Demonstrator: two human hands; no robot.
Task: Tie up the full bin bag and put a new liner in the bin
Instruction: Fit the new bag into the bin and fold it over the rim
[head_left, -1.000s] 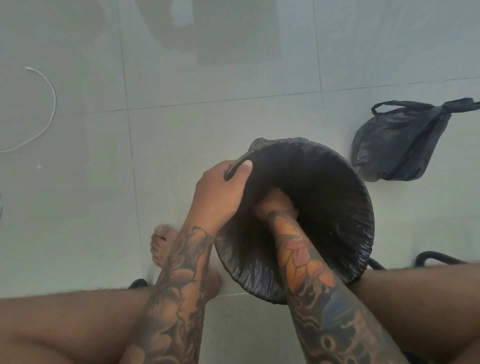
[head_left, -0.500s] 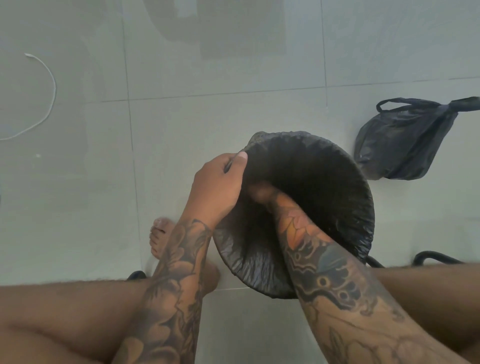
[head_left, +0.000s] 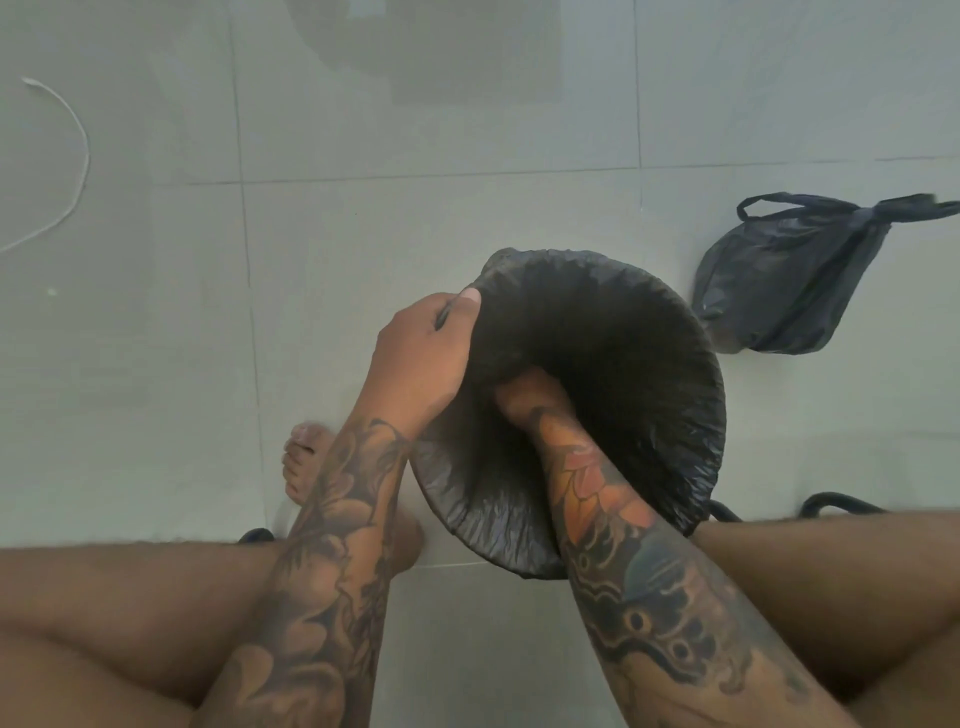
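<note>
Hands are set to two separate jobs on the bin (head_left: 691, 395); the left hand (head_left: 421, 358) is clamped on the near-left rim, thumb over the lip and fingers curled outside, so that the folded-over edge of the new liner (head_left: 623, 332) is pinned there and the bin is held tipped toward the person; the right hand (head_left: 524, 395) is sunk inside the mouth, only its back and wrist being shown, so whether its fingers are spread or curled cannot be told; it is judged to be pressing the plastic down against the inner wall, which would explain the bracing grip on the rim; the liner is seen already turned over the rim all the way round, so the lining step is judged nearly finished; the full bin bag (head_left: 779, 291) is laid on the floor (head_left: 363, 234) well apart to the right, its handles knotted, presumably set aside out of the way; a white cord (head_left: 78, 140) lies far to the left.
</note>
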